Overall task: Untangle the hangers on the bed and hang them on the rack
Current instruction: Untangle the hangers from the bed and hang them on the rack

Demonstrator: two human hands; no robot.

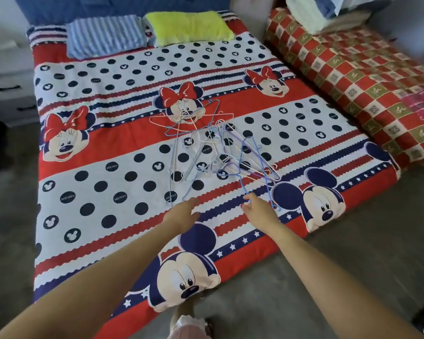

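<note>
hangers (213,145) perhaps overlapping, count unclear

A grey drawer unit (9,91) is standing at left on grey floor (353,265); a red checked mattress (353,77) is lying at right.

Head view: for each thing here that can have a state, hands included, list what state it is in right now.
Pile of thin wire hangers: tangled, lying on the bed.
Blue wire hanger: nearest end pinched by the right hand, the rest in the pile.
Right hand: fingers curled on the blue hanger.
Left hand: open, fingers straight, holding nothing.
Cartoon-mouse print bedspread: spread flat.
Red checked quilt: rolled up beside the bed.
Yellow-green pillow: at the bed's head.
</note>
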